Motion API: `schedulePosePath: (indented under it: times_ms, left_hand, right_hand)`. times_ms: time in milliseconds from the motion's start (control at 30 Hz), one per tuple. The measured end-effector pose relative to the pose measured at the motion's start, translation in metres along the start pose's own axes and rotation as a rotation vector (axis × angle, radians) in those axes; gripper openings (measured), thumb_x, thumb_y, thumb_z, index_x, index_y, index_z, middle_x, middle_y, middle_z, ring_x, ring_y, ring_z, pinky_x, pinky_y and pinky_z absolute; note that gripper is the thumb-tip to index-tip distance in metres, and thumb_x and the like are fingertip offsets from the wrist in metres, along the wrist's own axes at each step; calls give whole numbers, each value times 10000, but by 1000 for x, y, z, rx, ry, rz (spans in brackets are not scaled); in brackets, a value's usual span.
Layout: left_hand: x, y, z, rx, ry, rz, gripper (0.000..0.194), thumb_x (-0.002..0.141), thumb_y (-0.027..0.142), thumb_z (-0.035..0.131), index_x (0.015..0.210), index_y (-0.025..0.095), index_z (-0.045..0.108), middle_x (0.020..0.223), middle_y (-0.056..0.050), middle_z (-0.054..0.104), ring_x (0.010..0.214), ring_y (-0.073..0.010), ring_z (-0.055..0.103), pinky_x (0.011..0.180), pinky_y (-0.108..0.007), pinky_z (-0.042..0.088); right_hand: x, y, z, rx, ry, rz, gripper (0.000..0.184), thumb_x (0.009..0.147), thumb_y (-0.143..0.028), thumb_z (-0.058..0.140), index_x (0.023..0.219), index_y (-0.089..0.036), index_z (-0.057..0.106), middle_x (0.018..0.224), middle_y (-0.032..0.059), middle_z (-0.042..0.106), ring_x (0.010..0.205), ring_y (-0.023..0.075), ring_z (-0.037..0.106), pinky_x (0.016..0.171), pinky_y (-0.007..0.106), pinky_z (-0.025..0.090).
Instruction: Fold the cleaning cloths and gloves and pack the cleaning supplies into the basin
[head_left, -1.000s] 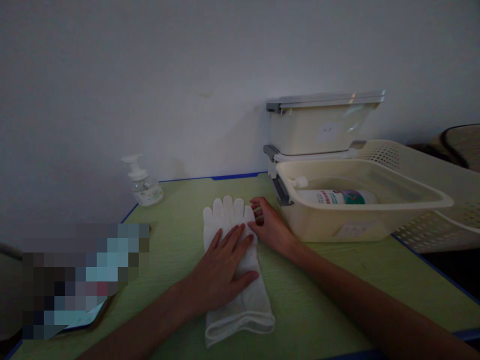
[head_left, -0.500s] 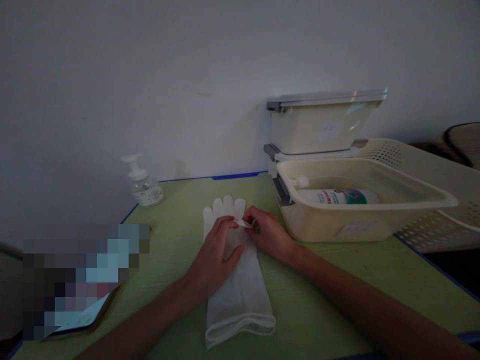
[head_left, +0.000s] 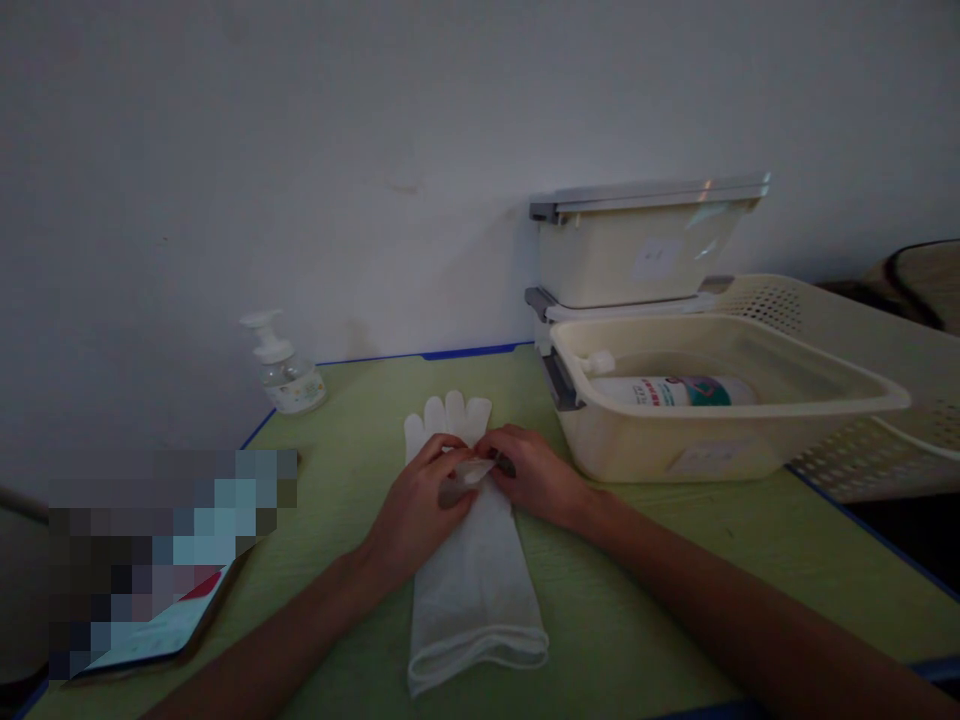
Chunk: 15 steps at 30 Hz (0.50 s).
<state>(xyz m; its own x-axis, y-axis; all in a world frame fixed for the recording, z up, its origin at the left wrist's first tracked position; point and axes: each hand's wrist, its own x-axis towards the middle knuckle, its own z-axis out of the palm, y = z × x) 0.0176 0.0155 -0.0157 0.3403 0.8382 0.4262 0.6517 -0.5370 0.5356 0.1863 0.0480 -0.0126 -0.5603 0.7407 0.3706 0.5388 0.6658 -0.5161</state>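
A long white rubber glove (head_left: pixel 476 575) lies flat, its fingers pointing to the wall and its open cuff towards me. Over its palm, my left hand (head_left: pixel 420 515) curls its fingers and thumb around a raised white flap that looks like part of the glove, perhaps its thumb. My right hand (head_left: pixel 536 478) pinches the other end of that flap from the right. The two hands nearly touch at the fingertips, which partly hide the pinched spot.
A green table (head_left: pixel 630 590) with blue edging stands against the wall. A pump bottle (head_left: pixel 294 375) is at the back left, a blurred-out phone or tablet (head_left: pixel 161 630) at the left. On the right, a cream basin (head_left: pixel 675 450) holds a labelled bottle (head_left: pixel 705 391), near lidded boxes (head_left: pixel 637 250) and a perforated basket (head_left: pixel 840 320).
The white flap between my fingers has come up larger and turned towards my left palm. My right hand has shifted slightly down and left; the glove stays in place.
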Motion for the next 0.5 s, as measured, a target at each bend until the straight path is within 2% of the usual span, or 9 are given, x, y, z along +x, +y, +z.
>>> schedulePosePath:
  times_ms: [233,500]
  left_hand:
    - [1,-6,2,1,55,78,217,736,34,510,853,159,643,888,-27,602,622,-92,568,640,-233,515]
    - [3,-8,1,20,98,69,231,708,-7,521,769,166,662,818,-20,629,729,-129,613,702,-250,507]
  right_hand:
    - [1,2,4,2,33,-32,246,635,58,490,762,-148,532,772,31,560,718,138,504,651,233,378]
    - [1,0,3,10,34,-63,240,628,69,491,723,-151,488,753,19,509,697,128,474,618,216,358]
